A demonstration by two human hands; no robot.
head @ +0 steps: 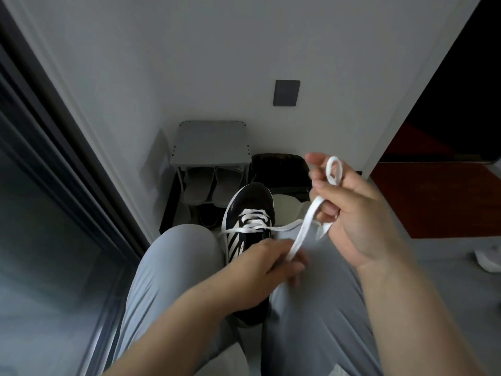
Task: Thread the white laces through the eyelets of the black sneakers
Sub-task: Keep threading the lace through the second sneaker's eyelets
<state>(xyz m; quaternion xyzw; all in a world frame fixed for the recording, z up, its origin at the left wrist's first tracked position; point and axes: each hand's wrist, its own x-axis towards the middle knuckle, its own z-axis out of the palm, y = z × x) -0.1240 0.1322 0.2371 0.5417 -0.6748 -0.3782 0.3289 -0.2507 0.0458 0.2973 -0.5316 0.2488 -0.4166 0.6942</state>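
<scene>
Only the head cam here. The black sneaker (248, 213) is wedged between my knees, toe pointing away, I'd guess so it can't slide while both hands work. The white lace (306, 226) already crosses the eyelets nearest the toe. My left hand (271, 264) rests on the shoe and pinches the lace low. My right hand (349, 213) is raised, fingers curled round the slack with a loop poking out on top (probably to keep it taut and untangled). A grey shoe rack (211, 142) stands behind.
</scene>
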